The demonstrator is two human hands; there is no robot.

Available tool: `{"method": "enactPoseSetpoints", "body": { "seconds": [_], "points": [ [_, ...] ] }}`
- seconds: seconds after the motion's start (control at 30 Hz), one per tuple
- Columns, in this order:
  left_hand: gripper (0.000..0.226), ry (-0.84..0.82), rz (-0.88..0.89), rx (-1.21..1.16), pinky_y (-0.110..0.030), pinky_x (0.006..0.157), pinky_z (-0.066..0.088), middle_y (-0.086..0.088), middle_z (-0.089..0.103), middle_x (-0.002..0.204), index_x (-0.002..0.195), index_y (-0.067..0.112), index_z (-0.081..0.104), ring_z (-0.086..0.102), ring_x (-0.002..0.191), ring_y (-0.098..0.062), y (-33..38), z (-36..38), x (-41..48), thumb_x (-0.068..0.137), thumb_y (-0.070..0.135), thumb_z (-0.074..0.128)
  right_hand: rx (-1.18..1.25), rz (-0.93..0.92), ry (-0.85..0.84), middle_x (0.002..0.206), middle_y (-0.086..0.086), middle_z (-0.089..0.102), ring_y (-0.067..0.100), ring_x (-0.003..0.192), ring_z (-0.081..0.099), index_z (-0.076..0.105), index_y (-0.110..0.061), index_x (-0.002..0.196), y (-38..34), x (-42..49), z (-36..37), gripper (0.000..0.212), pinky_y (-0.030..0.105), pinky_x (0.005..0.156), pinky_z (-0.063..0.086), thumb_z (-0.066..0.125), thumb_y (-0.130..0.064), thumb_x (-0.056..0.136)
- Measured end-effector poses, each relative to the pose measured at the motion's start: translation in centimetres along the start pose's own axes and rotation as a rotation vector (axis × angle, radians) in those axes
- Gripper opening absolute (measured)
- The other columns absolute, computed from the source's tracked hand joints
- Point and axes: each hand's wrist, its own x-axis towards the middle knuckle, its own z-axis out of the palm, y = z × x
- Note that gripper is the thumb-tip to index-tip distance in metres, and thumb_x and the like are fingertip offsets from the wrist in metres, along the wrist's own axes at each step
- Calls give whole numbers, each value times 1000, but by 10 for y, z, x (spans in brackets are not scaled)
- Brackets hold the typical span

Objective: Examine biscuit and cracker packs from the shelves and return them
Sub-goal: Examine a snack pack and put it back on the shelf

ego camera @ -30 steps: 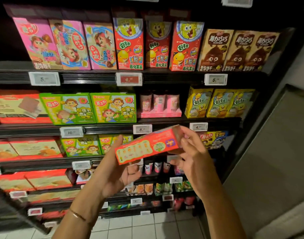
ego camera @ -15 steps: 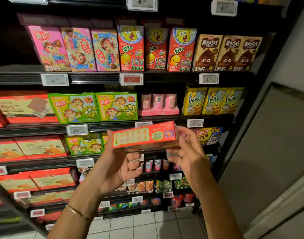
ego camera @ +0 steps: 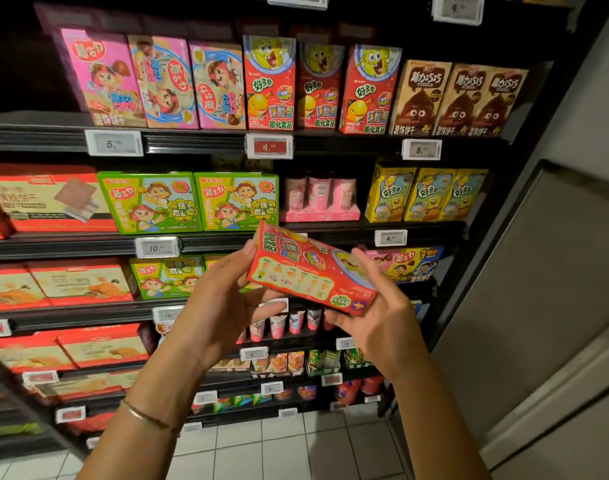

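Observation:
A red snack box (ego camera: 306,268) with cartoon print is held in front of the shelves at mid height, tilted down to the right. My left hand (ego camera: 223,299) holds its left end, thumb on the upper corner and fingers beneath. My right hand (ego camera: 375,313) grips its right end from below and behind. Several matching red boxes (ego camera: 317,88) stand upright on the upper shelf (ego camera: 199,142) between pink boxes (ego camera: 157,81) and brown boxes (ego camera: 459,98).
Green boxes (ego camera: 189,202), a pink tray of packs (ego camera: 320,199) and yellow boxes (ego camera: 424,195) fill the shelf behind the hands. Red flat boxes (ego camera: 47,199) sit at the left. Price tags line the shelf edges. A grey wall (ego camera: 555,271) stands at the right; tiled floor (ego camera: 289,448) lies below.
The box has been turned in my hands: its right end dropped and a broad face now shows. Both hands shifted slightly right with it.

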Motion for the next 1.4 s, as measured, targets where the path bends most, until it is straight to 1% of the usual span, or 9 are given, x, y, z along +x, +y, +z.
{"method": "enactPoseSetpoints", "body": {
  "seconds": [0.1, 0.23, 0.4, 0.6, 0.77, 1.0, 1.13, 1.27, 1.4],
  "points": [
    [34, -1, 54, -1, -51, 98, 59, -14, 72, 112, 116, 12, 74, 65, 113, -40, -3, -8, 0, 88, 32, 73, -90, -28, -19, 126, 10, 73, 28, 114, 72, 56, -23, 139, 2, 5, -4, 58, 47, 94, 58, 69, -23, 82],
    [68, -58, 119, 104, -62, 115, 42, -25, 64, 137, 139, 8, 63, 58, 131, -45, -9, -20, -4, 80, 41, 71, -320, -178, -87, 128, 2, 70, 25, 123, 67, 51, -29, 142, -2, 6, -12, 66, 41, 99, 58, 72, -14, 82],
    [54, -76, 376, 250, -28, 89, 57, -6, 73, 126, 135, 20, 66, 71, 111, -21, -16, -22, -10, 83, 23, 81, -658, -451, -82, 132, -3, 64, 16, 124, 64, 49, -32, 142, -3, 10, -21, 76, 32, 102, 56, 80, 1, 81],
    [49, -107, 476, 332, -27, 85, 58, -8, 77, 117, 125, 14, 69, 71, 113, -19, -22, 2, -14, 79, 27, 79, -661, -543, -26, 122, -7, 65, 11, 117, 65, 53, -31, 122, 20, 15, -11, 59, 25, 88, 59, 76, -4, 75],
    [29, -13, 521, 375, -18, 86, 55, 7, 77, 114, 123, 18, 71, 71, 107, -7, -25, 3, -8, 95, 29, 68, -633, -465, -64, 142, 12, 56, 23, 138, 52, 51, -14, 138, 29, 18, -14, 60, 38, 111, 50, 71, 12, 88],
    [36, 109, 516, 343, -20, 82, 57, 10, 76, 115, 133, 35, 65, 72, 110, -10, -19, -4, 11, 99, 46, 58, -534, -124, -245, 131, 0, 70, 18, 125, 65, 47, -23, 144, 24, 9, -7, 46, 40, 109, 52, 64, -28, 101],
    [55, 174, 411, 449, -38, 77, 62, -4, 79, 100, 151, 52, 42, 78, 95, -16, -10, -14, 25, 100, 47, 62, -418, -93, -268, 140, -5, 65, 22, 124, 67, 41, -55, 147, 13, 2, -1, 58, 35, 91, 61, 66, -49, 95],
    [18, 209, 215, 307, -43, 72, 62, 5, 79, 101, 115, 44, 71, 77, 92, -25, -12, -12, 31, 104, 48, 57, -338, -72, -310, 143, -4, 62, 32, 121, 68, 52, -56, 142, -10, -3, 13, 57, 47, 75, 62, 60, -73, 88],
    [36, 181, -16, 207, -35, 57, 51, -9, 65, 72, 97, 32, 76, 62, 51, -24, -28, -10, 32, 101, 57, 50, -319, -112, -391, 123, 15, 73, 37, 104, 73, 57, -43, 139, -23, -3, 12, 64, 40, 79, 60, 66, -72, 83]
  ]
}}
